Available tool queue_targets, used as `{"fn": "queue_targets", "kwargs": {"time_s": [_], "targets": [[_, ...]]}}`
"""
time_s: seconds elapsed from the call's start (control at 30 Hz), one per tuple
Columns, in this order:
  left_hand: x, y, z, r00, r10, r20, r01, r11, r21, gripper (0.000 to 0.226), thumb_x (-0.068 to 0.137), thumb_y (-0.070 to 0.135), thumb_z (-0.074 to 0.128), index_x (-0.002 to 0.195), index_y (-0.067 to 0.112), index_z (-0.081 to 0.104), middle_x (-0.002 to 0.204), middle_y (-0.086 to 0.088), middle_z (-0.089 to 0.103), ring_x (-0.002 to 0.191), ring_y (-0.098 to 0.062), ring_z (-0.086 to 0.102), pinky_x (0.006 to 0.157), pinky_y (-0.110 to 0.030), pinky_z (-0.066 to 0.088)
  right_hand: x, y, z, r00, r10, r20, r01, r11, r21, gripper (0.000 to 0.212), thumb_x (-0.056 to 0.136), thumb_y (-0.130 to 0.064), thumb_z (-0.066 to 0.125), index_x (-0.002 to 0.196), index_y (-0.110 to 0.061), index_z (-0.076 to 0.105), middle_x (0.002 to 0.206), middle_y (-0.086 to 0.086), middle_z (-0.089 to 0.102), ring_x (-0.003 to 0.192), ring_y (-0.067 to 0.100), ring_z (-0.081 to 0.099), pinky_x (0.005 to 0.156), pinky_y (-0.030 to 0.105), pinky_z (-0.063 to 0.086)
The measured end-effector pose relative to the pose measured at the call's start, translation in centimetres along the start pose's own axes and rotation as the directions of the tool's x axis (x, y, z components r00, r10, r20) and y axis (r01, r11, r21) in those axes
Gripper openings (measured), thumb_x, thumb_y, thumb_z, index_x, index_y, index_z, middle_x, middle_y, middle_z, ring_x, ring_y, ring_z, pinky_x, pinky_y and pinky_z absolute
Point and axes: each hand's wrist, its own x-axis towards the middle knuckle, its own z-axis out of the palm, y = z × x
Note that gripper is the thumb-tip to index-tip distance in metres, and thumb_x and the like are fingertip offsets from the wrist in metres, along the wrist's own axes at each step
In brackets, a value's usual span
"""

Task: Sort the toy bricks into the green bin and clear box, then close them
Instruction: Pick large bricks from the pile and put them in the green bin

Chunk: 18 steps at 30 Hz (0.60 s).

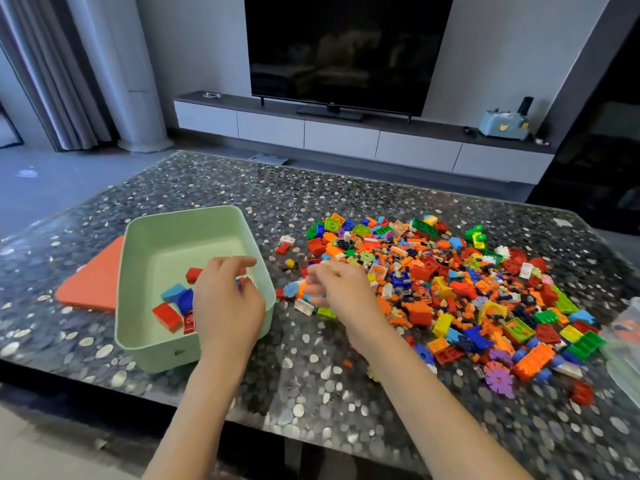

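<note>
The green bin [194, 223] stands open on the table at the left, with a few red and blue bricks [173, 306] inside. My left hand [227, 303] hovers over its right side, fingers curled around a small blue and red brick [241, 283]. A big heap of mixed toy bricks [467, 289] covers the table's right half. My right hand [341, 289] is at the heap's left edge, blurred, its fingertips among small orange and light-blue pieces. I cannot make out whether it holds one. Part of the clear box [625, 344] shows at the right edge.
An orange-red lid [93, 282] lies flat to the left of the bin, partly under it. A few stray bricks [285, 244] sit between bin and heap. The pebble-patterned tabletop [311, 393] has its front edge close to me. A TV and a low cabinet stand behind.
</note>
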Motion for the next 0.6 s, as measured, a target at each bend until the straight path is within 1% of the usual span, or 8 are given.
{"fn": "queue_targets", "kwargs": {"time_s": [0.03, 0.1, 0.17, 0.23, 0.3, 0.33, 0.5, 0.6], "targets": [[-0.4, 0.5, 0.3, 0.998, 0.052, 0.044, -0.052, 0.999, 0.002, 0.029, 0.076, -0.007, 0.058, 0.096, 0.011, 0.070, 0.097, -0.006, 0.064, 0.089, -0.025, 0.058, 0.076, -0.028, 0.040, -0.4, 1.2, -2.0, 0.999, -0.043, -0.033, 0.036, 0.979, -0.200, 0.025, 0.097, -0.017, 0.047, 0.098, -0.005, 0.068, 0.105, 0.005, 0.065, 0.088, 0.024, 0.064, 0.084, 0.039, 0.053], [-1.7, 1.8, 1.3, 0.967, 0.111, 0.230, -0.112, 0.994, -0.009, 0.023, 0.079, 0.000, 0.062, 0.095, 0.015, 0.070, 0.094, 0.000, 0.063, 0.084, -0.017, 0.056, 0.074, -0.025, 0.039, -1.9, 3.4, -6.3, 0.998, -0.060, 0.004, 0.053, 0.843, -0.535, 0.017, 0.093, -0.022, 0.058, 0.104, -0.017, 0.069, 0.100, -0.006, 0.063, 0.090, 0.019, 0.062, 0.080, 0.033, 0.051], [-3.1, 2.6, 2.6, 0.870, 0.158, 0.468, -0.180, 0.984, 0.001, 0.021, 0.084, 0.013, 0.063, 0.101, 0.023, 0.069, 0.097, 0.006, 0.059, 0.087, -0.011, 0.053, 0.076, -0.021, 0.038, -3.2, 4.9, -9.0, 0.995, 0.041, 0.091, 0.032, 0.733, -0.680, 0.029, 0.084, -0.035, 0.069, 0.112, -0.026, 0.065, 0.102, -0.009, 0.059, 0.100, 0.014, 0.057, 0.086, 0.031, 0.048], [-4.6, 3.3, 4.2, 0.741, 0.195, 0.643, -0.286, 0.957, 0.039, 0.024, 0.086, 0.022, 0.061, 0.110, 0.026, 0.065, 0.102, 0.007, 0.055, 0.097, -0.011, 0.052, 0.080, -0.020, 0.038, -3.8, 5.9, -10.0, 0.982, 0.112, 0.150, 0.060, 0.572, -0.818, 0.053, 0.076, -0.050, 0.072, 0.123, -0.032, 0.058, 0.116, -0.006, 0.055, 0.114, 0.017, 0.048, 0.095, 0.034, 0.042], [-5.7, 4.0, 5.3, 0.661, 0.188, 0.727, -0.325, 0.944, 0.051, 0.030, 0.086, 0.025, 0.061, 0.116, 0.026, 0.062, 0.107, 0.005, 0.054, 0.102, -0.012, 0.051, 0.085, -0.022, 0.039, -3.8, 6.6, -9.8, 0.979, 0.085, 0.183, 0.135, 0.399, -0.907, 0.067, 0.074, -0.054, 0.071, 0.133, -0.033, 0.049, 0.128, -0.003, 0.050, 0.120, 0.021, 0.042, 0.099, 0.036, 0.038], [-6.3, 4.3, 5.9, 0.631, 0.178, 0.755, -0.328, 0.943, 0.052, 0.034, 0.086, 0.026, 0.062, 0.120, 0.024, 0.060, 0.110, 0.004, 0.054, 0.103, -0.014, 0.052, 0.086, -0.023, 0.040, -3.6, 7.0, -9.8, 0.981, 0.056, 0.186, 0.153, 0.364, -0.919, 0.066, 0.075, -0.051, 0.071, 0.134, -0.032, 0.047, 0.129, -0.002, 0.048, 0.121, 0.022, 0.042, 0.099, 0.036, 0.037], [-7.7, 5.2, 8.2, 0.517, 0.153, 0.842, -0.386, 0.920, 0.069, 0.042, 0.084, 0.032, 0.063, 0.123, 0.021, 0.057, 0.112, -0.003, 0.053, 0.105, -0.021, 0.053, 0.088, -0.031, 0.045, -2.5, 8.4, -10.5, 0.986, -0.064, 0.156, 0.168, 0.480, -0.861, 0.041, 0.084, -0.026, 0.068, 0.124, -0.025, 0.057, 0.122, -0.003, 0.055, 0.115, 0.019, 0.051, 0.094, 0.031, 0.044], [-8.3, 5.5, 9.3, 0.510, 0.173, 0.843, -0.419, 0.905, 0.068, 0.045, 0.082, 0.041, 0.064, 0.122, 0.022, 0.058, 0.110, -0.004, 0.054, 0.104, -0.022, 0.052, 0.088, -0.032, 0.045, -1.8, 8.7, -11.6, 0.992, -0.108, 0.067, 0.119, 0.601, -0.790, 0.038, 0.083, -0.022, 0.068, 0.120, -0.025, 0.056, 0.117, -0.005, 0.059, 0.102, 0.015, 0.055, 0.082, 0.025, 0.045]]}}
